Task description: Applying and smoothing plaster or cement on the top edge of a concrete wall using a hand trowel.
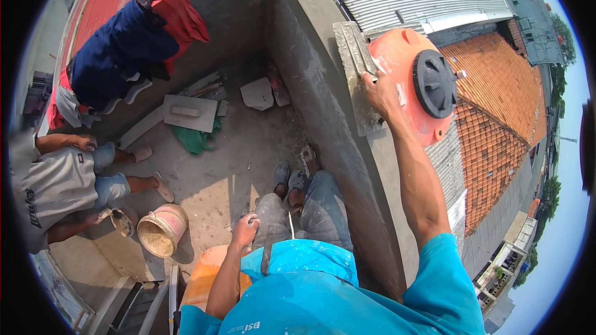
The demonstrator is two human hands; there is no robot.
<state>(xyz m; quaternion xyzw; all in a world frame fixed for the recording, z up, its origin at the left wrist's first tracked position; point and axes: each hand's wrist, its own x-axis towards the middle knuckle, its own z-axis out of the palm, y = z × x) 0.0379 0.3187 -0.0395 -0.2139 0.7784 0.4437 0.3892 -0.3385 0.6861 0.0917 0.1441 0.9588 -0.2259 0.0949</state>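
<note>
My right hand (380,92) is closed around the handle of a long plastering trowel (355,96), whose plate is smeared with grey mortar. The trowel rests flat along the top of a grey plastered wall (388,174), at its outer edge. Low beside my left thigh, my left hand (246,226) has its fingers curled. Whether anything small sits inside them is hidden. An orange water tank (397,56) with a black lid (434,84) stands just beyond the trowel, outside the wall.
At left, a co-worker in a grey shirt (62,180) holds a small container (122,222) beside a mortar bucket (176,223). A flat float board (190,113) lies on a green cloth (192,139). Clothes (124,43) hang over the far wall. Tiled roofs (496,87) spread below at right.
</note>
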